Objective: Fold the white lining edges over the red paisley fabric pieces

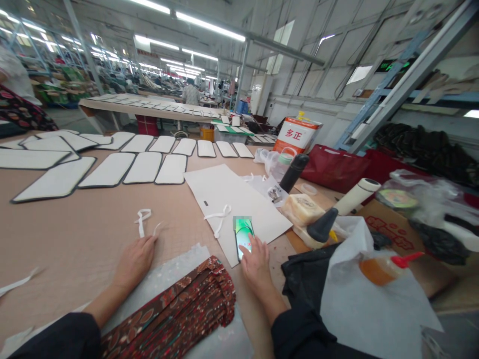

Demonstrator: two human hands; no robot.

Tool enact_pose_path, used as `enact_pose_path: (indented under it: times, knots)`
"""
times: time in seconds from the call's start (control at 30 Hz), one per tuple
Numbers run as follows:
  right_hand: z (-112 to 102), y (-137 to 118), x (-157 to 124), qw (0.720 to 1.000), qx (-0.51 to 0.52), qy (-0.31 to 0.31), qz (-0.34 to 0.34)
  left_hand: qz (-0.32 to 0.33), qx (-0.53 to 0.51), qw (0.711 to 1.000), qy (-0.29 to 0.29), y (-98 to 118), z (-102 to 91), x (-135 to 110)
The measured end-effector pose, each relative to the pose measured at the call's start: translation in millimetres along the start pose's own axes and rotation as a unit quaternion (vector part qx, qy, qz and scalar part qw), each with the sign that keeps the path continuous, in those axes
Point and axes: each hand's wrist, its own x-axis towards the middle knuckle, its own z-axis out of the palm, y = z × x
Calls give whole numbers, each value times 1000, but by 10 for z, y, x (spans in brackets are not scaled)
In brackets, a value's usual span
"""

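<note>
My left hand (136, 260) rests on the table with its fingers closed on a narrow white fabric tape (141, 225), whose looped end sticks out beyond the fingertips. My right hand (258, 264) has its fingers apart and touches a smartphone (244, 236) with a lit green screen. The phone lies on a large pale board (232, 192). Left of the phone, another white tape (220, 215) lies curled on that board. Between my forearms is a pleated, brown-red patterned fabric (179, 314) on translucent sheeting.
Dark-edged white panels (107, 169) lie in rows along the far side of the table (75, 239). At the right stand a black bottle (294, 172), a cream flask (357, 196), a tin (297, 134) and a squeeze bottle (383, 269) with amber liquid. A person (191, 93) is far back.
</note>
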Motion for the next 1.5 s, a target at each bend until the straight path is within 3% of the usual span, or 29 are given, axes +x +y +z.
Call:
enact_pose_path:
  times: [0.2,0.43,0.67,0.87,1.23,1.5]
  knots:
    - [-30,212,2,994,-45,49,87,-8,-21,1000,6,-1,4,1]
    - [45,151,-9,996,-17,59,58,-6,1,1000,-2,-13,26,0]
    - [38,30,10,1000,-6,4,9,-1,0,1000,2,-14,30,2]
    - [22,174,15,993,-61,46,94,-4,-3,1000,-2,-5,19,1]
    - [80,116,11,996,-36,26,76,5,-7,1000,14,-33,58,-15]
    - [88,114,270,997,-39,-27,55,6,8,1000,18,-23,35,-7]
